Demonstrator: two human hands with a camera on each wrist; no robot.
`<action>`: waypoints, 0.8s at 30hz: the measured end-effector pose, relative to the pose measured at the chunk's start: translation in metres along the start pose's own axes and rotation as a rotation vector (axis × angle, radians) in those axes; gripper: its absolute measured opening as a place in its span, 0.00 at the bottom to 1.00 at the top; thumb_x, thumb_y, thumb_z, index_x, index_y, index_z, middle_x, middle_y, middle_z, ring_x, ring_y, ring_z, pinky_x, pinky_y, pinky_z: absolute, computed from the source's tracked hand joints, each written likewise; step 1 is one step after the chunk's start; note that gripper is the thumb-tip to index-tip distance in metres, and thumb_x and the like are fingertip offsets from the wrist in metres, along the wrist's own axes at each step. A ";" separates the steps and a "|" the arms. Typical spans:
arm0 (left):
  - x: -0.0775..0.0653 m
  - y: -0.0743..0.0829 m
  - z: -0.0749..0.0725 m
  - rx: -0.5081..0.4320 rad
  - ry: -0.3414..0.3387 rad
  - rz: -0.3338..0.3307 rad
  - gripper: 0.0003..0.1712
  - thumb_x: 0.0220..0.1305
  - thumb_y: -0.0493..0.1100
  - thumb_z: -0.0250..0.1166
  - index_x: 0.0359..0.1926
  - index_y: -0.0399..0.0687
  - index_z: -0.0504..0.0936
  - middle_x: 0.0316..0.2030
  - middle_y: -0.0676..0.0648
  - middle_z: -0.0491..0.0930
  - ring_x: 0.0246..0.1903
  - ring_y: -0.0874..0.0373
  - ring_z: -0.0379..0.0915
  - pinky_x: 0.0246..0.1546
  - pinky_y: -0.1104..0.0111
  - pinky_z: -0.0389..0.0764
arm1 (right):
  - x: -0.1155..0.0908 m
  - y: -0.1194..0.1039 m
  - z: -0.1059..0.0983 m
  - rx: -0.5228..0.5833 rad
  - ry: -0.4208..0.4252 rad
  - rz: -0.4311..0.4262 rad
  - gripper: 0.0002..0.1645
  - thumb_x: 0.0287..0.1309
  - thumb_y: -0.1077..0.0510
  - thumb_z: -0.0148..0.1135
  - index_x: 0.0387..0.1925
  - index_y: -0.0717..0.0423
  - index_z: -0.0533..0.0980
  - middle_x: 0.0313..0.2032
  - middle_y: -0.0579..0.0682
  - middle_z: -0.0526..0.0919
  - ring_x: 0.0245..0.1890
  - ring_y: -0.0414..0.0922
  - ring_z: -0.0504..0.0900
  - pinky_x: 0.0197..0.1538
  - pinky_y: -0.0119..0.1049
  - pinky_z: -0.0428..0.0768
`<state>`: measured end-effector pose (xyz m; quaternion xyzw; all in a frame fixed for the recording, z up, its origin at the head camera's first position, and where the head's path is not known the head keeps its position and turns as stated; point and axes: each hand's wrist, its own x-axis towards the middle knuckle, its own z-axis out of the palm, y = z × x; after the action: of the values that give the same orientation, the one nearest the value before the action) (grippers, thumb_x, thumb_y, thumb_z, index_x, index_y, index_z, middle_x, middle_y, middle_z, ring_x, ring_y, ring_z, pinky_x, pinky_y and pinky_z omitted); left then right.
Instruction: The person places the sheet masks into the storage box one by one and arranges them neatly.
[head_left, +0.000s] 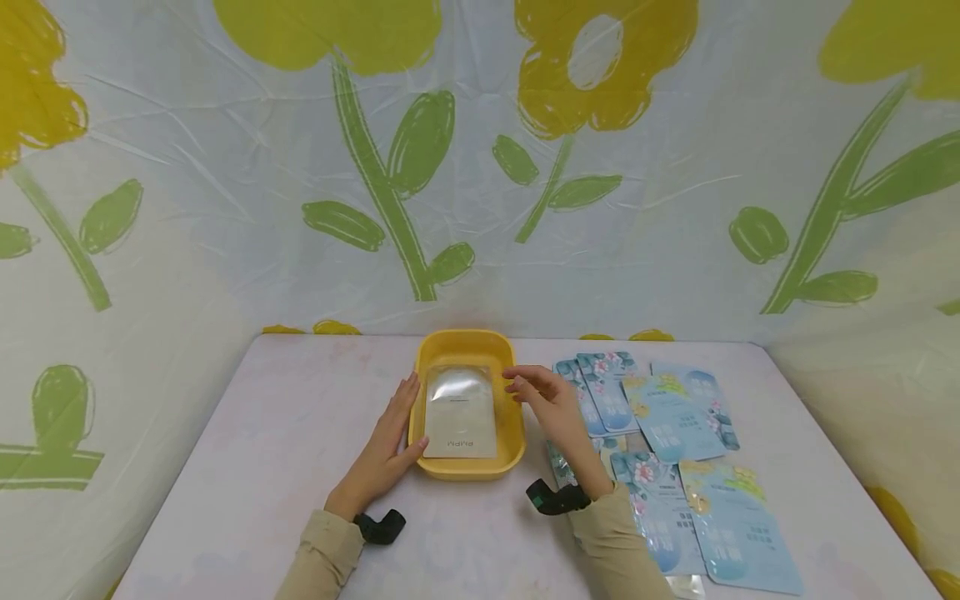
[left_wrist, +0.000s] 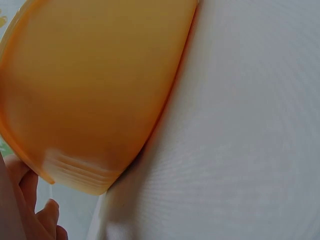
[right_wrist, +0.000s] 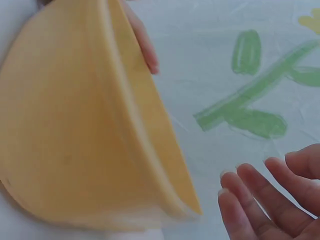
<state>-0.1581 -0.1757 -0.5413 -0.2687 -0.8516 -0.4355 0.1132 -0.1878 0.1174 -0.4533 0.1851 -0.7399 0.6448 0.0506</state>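
Note:
A yellow plastic basin (head_left: 468,475) stands on the table, with a shiny pale sheet-mask sachet (head_left: 459,421) lying flat inside it. My left hand (head_left: 390,437) rests along the basin's left side, fingers extended by the rim and thumb over the near-left edge. Its fingers (left_wrist: 29,187) appear at the rim in the left wrist view. Over the right rim hovers my right hand (head_left: 551,406), its fingers loosely bent and nothing between them. In the right wrist view, the right fingers (right_wrist: 265,200) are spread apart beside the basin wall (right_wrist: 65,125).
Several blue floral sheet-mask sachets (head_left: 671,421) lie overlapped on the right of the table (head_left: 300,417). More sachets (head_left: 738,533) lie nearer the front, partly behind the right forearm. A flower-printed cloth (head_left: 637,258) hangs behind the table.

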 end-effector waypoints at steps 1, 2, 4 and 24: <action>0.000 0.000 0.000 0.002 0.002 0.002 0.47 0.68 0.47 0.61 0.79 0.44 0.46 0.79 0.47 0.41 0.75 0.37 0.36 0.75 0.58 0.38 | 0.000 -0.001 -0.005 -0.015 0.013 -0.008 0.14 0.70 0.64 0.56 0.52 0.68 0.79 0.49 0.66 0.82 0.44 0.62 0.83 0.46 0.36 0.85; 0.000 0.000 0.000 0.003 0.003 0.002 0.47 0.67 0.47 0.61 0.79 0.43 0.46 0.79 0.47 0.41 0.75 0.37 0.36 0.75 0.59 0.37 | 0.000 -0.001 -0.009 -0.036 0.031 -0.025 0.14 0.70 0.64 0.56 0.52 0.68 0.79 0.49 0.65 0.83 0.44 0.61 0.83 0.45 0.35 0.85; -0.001 0.000 0.000 0.000 0.004 0.001 0.47 0.67 0.47 0.61 0.79 0.44 0.46 0.79 0.47 0.40 0.76 0.38 0.36 0.75 0.59 0.37 | -0.001 -0.007 -0.018 -0.059 0.065 -0.044 0.14 0.70 0.65 0.55 0.51 0.69 0.79 0.49 0.65 0.83 0.44 0.60 0.83 0.46 0.33 0.84; -0.002 -0.003 0.001 0.013 0.022 0.037 0.46 0.70 0.53 0.58 0.78 0.41 0.47 0.79 0.45 0.41 0.75 0.35 0.37 0.74 0.48 0.41 | -0.023 0.035 -0.133 -0.179 0.625 -0.056 0.15 0.70 0.65 0.55 0.52 0.69 0.80 0.46 0.55 0.86 0.44 0.37 0.82 0.50 0.23 0.76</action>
<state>-0.1579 -0.1774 -0.5453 -0.2790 -0.8481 -0.4305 0.1325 -0.1997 0.2551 -0.4713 -0.0066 -0.7371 0.6010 0.3089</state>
